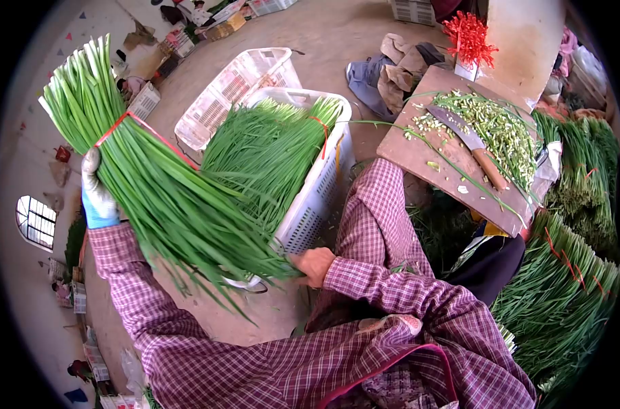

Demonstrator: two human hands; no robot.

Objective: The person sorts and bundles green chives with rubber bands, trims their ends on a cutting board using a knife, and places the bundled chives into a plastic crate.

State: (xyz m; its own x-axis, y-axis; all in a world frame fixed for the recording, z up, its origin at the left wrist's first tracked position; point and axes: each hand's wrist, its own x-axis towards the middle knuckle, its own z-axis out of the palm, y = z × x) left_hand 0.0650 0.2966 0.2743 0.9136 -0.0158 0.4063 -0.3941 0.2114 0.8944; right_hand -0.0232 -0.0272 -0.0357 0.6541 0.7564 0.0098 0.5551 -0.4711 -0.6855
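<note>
My left hand [100, 194], in a white and blue glove, is closed around a large bunch of garlic chives [153, 170]. A red tie [112, 129] circles the bunch near its pale cut ends, which point up and left. The leaves slant down to the right across a white crate [313, 198]. My bare right hand [314, 266] is closed at the leaf tips, its fingers partly hidden. Inside the crate lie more garlic chives [262, 160], with a red tie around a bunch on the right.
A board [419, 146] on the right carries a knife [470, 140] and chopped chive ends [504, 133]. Red ties [470, 39] stand behind it. More chive bunches [562, 293] are piled at right. A second crate [221, 95] sits behind the first; clothes [391, 71] lie on the floor.
</note>
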